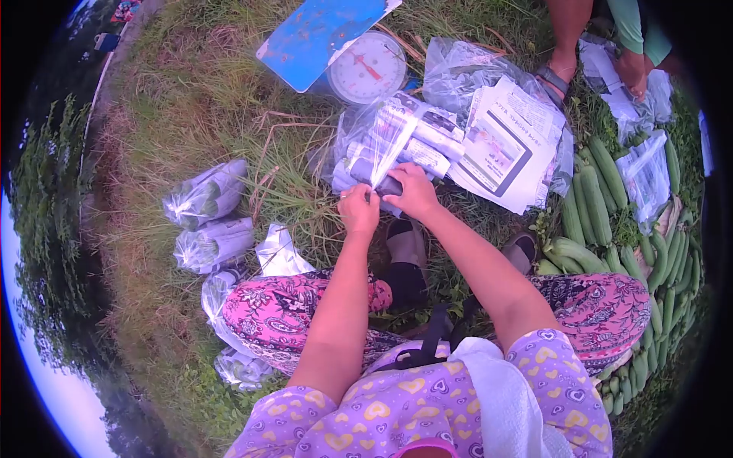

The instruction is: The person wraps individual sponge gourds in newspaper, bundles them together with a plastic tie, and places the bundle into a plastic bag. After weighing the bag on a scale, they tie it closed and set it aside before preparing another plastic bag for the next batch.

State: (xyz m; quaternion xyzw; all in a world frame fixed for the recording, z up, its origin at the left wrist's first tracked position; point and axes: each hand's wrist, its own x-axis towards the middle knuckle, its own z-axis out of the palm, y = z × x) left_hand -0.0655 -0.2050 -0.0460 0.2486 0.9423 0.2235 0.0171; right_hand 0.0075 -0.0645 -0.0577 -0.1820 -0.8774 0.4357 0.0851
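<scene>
In front of me lies a clear plastic bag [393, 141] filled with several paper-wrapped rolls [426, 156]. My left hand [359, 208] pinches the bag's gathered, stretched mouth at its near end. Close beside it, my right hand [412, 191] is closed on the same end, next to a dark patch of the bag. Whether a tie is between the fingers is too small to tell. A stack of printed paper sheets [500, 149] rests just right of the bag, with more clear plastic bags [466, 65] behind it.
A dial scale [368, 69] with a blue tray [324, 34] stands at the back. Tied bags of wrapped rolls [206, 195] lie on the grass at left. Long green gourds [592, 202] are heaped at right, where another person's hand [634, 75] touches plastic-wrapped papers.
</scene>
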